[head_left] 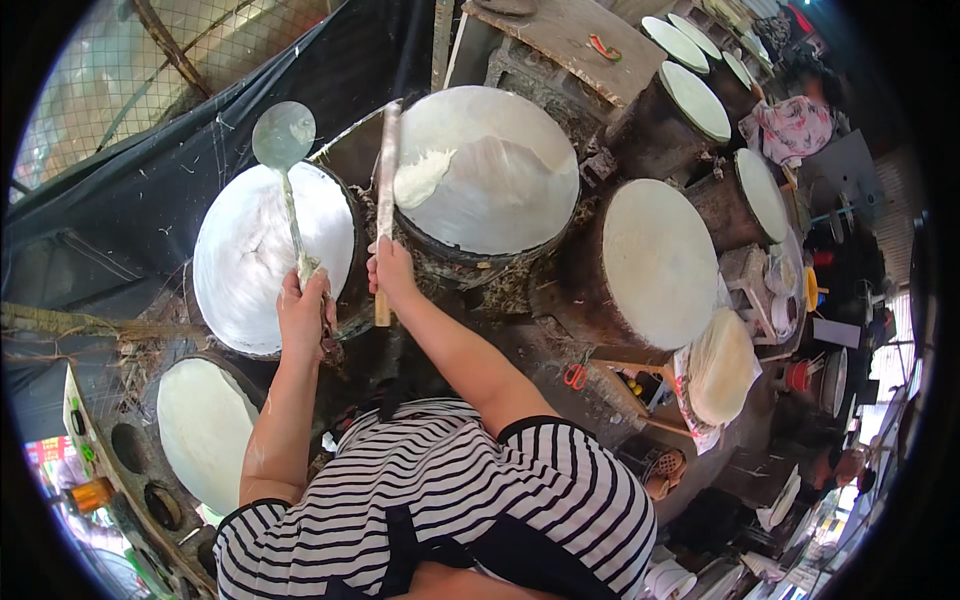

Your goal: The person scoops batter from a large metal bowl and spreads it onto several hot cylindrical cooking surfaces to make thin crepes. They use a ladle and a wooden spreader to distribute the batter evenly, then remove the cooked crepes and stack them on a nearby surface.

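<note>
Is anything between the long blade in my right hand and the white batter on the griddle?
Nothing visible. The long blade in your right hand appears just left of the white batter, at the left edge of the griddle; any height gap is unclear.

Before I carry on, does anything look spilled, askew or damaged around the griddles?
A thick, batter-like clump sits at the left of the griddle, near the flat blade in the right hand; it looks uneven against the flatter surface around it. The left forearm has whitish smears. No damage stands out.

Round griddle (500,205) with white batter (423,179) toward its left.
</note>
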`<control>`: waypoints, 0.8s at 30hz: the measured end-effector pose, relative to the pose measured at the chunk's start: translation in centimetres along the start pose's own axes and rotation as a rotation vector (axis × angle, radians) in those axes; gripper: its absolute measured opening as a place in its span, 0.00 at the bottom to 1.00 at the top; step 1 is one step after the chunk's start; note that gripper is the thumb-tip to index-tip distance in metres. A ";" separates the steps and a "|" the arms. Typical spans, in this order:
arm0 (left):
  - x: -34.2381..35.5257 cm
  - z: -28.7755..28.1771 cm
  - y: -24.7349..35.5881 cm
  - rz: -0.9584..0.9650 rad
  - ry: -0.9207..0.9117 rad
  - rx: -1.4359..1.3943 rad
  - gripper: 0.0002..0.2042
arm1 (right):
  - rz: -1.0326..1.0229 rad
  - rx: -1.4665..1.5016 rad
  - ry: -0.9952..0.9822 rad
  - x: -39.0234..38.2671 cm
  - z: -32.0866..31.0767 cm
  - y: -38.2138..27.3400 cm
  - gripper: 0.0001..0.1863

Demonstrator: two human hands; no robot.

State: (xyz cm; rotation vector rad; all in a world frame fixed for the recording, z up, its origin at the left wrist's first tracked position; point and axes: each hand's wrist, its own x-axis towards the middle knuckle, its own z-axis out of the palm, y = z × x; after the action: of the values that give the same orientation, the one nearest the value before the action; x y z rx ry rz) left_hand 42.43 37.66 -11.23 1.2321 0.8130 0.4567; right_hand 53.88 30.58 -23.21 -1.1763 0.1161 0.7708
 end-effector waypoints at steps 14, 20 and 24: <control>2.6 -2.3 0.5 -0.026 -0.141 0.035 0.08 | -0.046 -0.011 0.175 -0.4 2.6 4.4 0.21; 3.7 -2.4 -0.3 -0.060 -0.227 -0.007 0.11 | 0.008 0.159 0.232 -7.5 -2.4 2.7 0.20; 3.4 -1.4 -1.0 -0.066 -0.277 -0.023 0.11 | -0.059 0.107 0.184 -7.1 -0.8 3.0 0.20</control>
State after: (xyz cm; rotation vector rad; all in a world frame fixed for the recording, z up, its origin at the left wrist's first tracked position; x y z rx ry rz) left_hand 43.46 40.60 -13.37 1.2116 0.6075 0.2343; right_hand 47.06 26.97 -22.60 -1.1419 0.2711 0.5964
